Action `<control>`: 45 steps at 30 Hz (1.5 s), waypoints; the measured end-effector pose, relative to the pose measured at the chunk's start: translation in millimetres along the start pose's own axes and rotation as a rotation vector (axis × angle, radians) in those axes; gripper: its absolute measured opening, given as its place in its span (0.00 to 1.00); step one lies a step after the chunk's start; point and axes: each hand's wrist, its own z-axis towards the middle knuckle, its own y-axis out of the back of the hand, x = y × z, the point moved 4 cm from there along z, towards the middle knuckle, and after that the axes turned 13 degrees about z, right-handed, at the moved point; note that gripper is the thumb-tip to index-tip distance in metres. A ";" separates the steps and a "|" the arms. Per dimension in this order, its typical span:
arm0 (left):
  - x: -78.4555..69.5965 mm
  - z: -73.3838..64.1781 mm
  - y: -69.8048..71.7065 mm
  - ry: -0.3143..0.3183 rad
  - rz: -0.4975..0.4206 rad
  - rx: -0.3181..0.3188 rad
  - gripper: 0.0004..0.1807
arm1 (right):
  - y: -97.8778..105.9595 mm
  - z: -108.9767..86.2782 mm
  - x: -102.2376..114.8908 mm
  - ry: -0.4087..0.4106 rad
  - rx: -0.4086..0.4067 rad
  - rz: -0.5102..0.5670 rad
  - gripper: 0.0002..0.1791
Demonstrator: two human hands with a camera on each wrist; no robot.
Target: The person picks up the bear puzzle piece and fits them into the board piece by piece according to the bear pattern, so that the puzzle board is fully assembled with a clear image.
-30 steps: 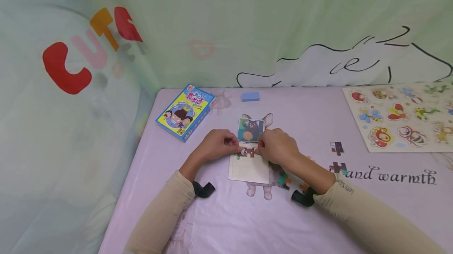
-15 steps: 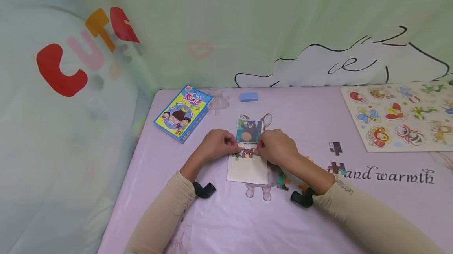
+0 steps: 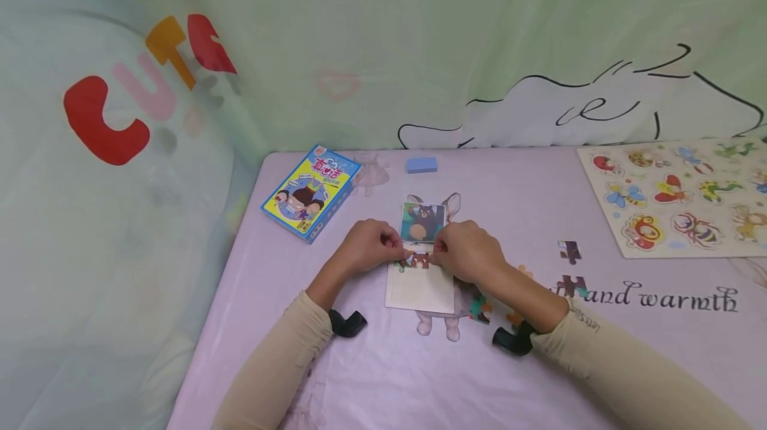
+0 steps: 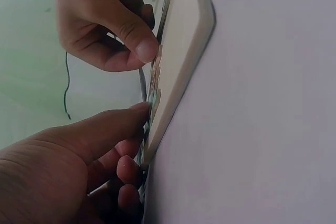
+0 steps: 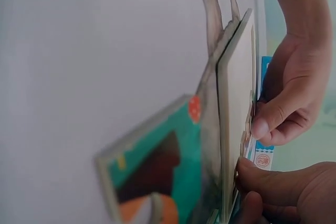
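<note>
A pale puzzle tray point(image 3: 419, 293) lies on the table, its near part bare, with joined jigsaw pieces point(image 3: 419, 260) showing a brown bear's face along the far end. My left hand point(image 3: 373, 243) pinches at the left end of this row, thumb point(image 4: 137, 109) low over the tray. From the other side my right hand point(image 3: 470, 250) pinches at the row's right end, fingers bent and thumb point(image 5: 247, 167) on the pieces. The fingers partly cover the row. Just beyond the tray rests a picture card of a bear point(image 3: 423, 222).
Loose jigsaw pieces lie to the right, one green point(image 3: 480, 309), two darker ones farther out, the upper point(image 3: 570, 251) above the lower point(image 3: 574, 285). A yellow-blue game box point(image 3: 311, 192) stands back left, near a blue block point(image 3: 422, 164). An insect puzzle board point(image 3: 683, 200) occupies the far right.
The head view shifts slightly. Both hands stay at the row of pieces with only tiny finger movement; the tray and loose pieces keep their places.
</note>
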 end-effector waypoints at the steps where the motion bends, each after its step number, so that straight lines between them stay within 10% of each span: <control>1: -0.5 -0.1 0.1 -0.004 0.000 -0.005 0.11 | 0.0 -0.1 0.2 0.004 -0.004 -0.002 0.15; 45: -0.7 -0.5 -5.8 0.059 -0.011 -0.035 0.17 | 17.9 -18.1 -4.7 0.076 0.004 0.055 0.07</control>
